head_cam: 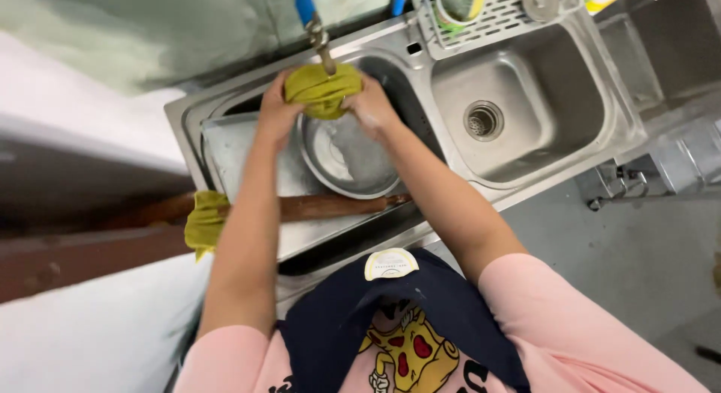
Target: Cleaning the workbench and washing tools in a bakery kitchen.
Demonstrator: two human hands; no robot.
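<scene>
Left hand: the left hand (276,111) is up at the tap, its fingers closed around the left side of the green cloth (323,89).
Right hand: the right hand (373,107) has its fingers closed on the right side of the same cloth.
Cloth: it is bunched in a ball between both hands, right under the tap spout (321,43). Both hands are just as near to it. I think it is wet, but I cannot see water running.
Which way: the cloth ball is wider side to side, from one hand to the other. The spout comes down into its top.
Below the hands: a round metal bowl (347,156) sits in the left basin, just under the cloth.
Nearby: a long wooden stick (323,207) lies across the front of the basin, with a second green cloth (204,222) at its left end.
Sink: the steel sink (601,70) has an empty right basin with a drain (483,120).
Room: a grey floor (638,258) lies to the right.
</scene>
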